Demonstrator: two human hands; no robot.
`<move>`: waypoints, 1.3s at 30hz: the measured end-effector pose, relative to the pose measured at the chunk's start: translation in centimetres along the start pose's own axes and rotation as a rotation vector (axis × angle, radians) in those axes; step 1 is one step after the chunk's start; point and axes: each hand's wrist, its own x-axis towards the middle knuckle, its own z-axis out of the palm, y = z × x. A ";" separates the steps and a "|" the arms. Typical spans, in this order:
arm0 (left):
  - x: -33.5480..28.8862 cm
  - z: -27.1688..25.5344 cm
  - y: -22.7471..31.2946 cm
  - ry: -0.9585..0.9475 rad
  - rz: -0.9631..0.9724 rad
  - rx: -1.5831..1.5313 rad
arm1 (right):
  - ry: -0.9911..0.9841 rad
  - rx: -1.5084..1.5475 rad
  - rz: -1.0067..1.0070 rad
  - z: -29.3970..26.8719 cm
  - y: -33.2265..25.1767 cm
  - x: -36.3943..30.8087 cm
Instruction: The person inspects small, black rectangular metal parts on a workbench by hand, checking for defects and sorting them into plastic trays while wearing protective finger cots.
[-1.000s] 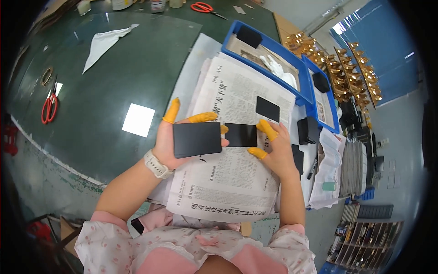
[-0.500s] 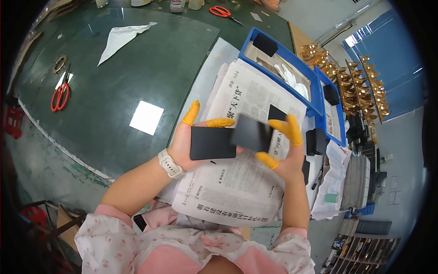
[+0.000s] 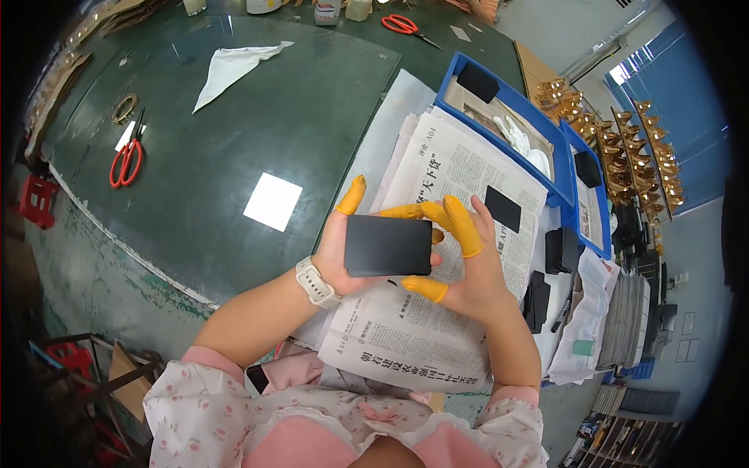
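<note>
A small stack of thin black rectangular cards [image 3: 388, 248] lies across the palm of my left hand [image 3: 334, 246]. The fingers of that hand support the stack from beneath and along its far edge. Yellow finger covers sit on its thumb and a finger. My right hand [image 3: 476, 269], also with yellow finger covers, is at the right end of the stack. Its thumb and fingers are spread around the corners there, the thumb by the near edge. What the cards are for cannot be seen. Another black card [image 3: 503, 209] lies on the newspaper [image 3: 421, 355] under my hands.
Blue trays [image 3: 499, 97] at the far right contain black pieces and white gloves [image 3: 511, 134]. More black pieces [image 3: 537, 300] lie beside the newspaper, near a pen [image 3: 562, 314]. On the green table [image 3: 312, 101] are red-handled scissors [image 3: 126, 161], a white square [image 3: 272, 202] and a white cloth [image 3: 234, 70].
My right hand has laid the blurred black card it held onto the one in my left hand, and its fingers have spread. The whole view has shifted slightly.
</note>
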 end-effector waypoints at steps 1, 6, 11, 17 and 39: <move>-0.1 0.0 0.0 0.000 0.003 0.000 | -0.001 0.002 -0.002 0.1 0.0 0.0; 0.0 -0.2 0.1 -0.028 -0.006 0.053 | 0.045 0.044 -0.033 0.1 -0.1 0.0; -0.1 0.7 -0.4 0.075 0.019 -0.033 | -0.095 0.021 -0.003 0.6 -1.5 1.2; -0.4 0.8 -0.4 0.095 0.001 -0.013 | -0.075 0.062 -0.049 1.2 -1.1 1.1; 0.5 0.4 -1.0 0.186 0.043 0.209 | 0.388 1.280 0.355 0.2 2.3 -6.6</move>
